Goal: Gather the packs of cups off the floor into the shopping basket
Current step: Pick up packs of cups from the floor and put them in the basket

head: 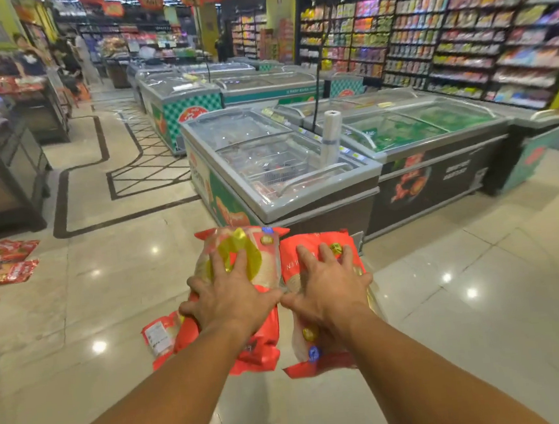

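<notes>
Two long red-and-clear packs of cups are held up side by side above the floor. My left hand (232,292) grips the left pack (237,249), which has a yellow patch near its top. My right hand (326,283) grips the right pack (323,343) across its middle. A third, smaller red pack (159,337) shows just left of and below my left hand; whether it lies on the floor or hangs from my hand I cannot tell. No shopping basket is in view.
Chest freezers (284,167) with glass lids stand directly ahead, a roll of plastic bags (330,133) on one. More red packets (2,261) lie on the floor at far left. Snack shelves (459,37) line the right wall. Display stands (8,174) sit left. People stand far back.
</notes>
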### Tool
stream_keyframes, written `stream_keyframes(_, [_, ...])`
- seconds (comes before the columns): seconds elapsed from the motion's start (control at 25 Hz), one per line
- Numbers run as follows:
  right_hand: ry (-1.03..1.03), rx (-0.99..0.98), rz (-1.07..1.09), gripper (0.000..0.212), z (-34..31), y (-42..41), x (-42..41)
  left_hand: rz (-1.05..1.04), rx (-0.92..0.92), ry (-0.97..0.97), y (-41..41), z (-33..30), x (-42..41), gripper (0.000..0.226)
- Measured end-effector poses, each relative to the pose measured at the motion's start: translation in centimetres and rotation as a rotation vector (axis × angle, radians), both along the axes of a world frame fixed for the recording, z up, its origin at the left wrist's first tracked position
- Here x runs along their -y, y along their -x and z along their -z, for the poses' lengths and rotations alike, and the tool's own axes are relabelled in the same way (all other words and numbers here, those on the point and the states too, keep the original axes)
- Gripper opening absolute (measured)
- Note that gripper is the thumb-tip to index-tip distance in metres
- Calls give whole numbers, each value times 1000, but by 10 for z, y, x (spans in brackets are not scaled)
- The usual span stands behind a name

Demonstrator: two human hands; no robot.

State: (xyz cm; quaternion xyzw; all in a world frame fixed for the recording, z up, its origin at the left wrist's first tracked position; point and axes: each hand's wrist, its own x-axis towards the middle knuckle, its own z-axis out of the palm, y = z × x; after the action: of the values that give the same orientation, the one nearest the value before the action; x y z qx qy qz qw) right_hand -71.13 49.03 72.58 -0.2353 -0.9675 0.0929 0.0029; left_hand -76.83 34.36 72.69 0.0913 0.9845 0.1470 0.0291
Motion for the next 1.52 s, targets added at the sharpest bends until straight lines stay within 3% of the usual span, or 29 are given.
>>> stream_keyframes(0.4, [-8, 4, 91, 106, -17, -316, 57, 80, 31, -7, -303, -24, 51, 108])
stream_keyframes(0.8, [-5, -81, 484, 102, -20, -666, 116, 531, -47, -34, -599, -28, 74, 102])
stream_keyframes(1.52, [-41, -54, 1097, 103, -21, -1266, 216, 1102, 53, -92, -1163, -15, 80, 95])
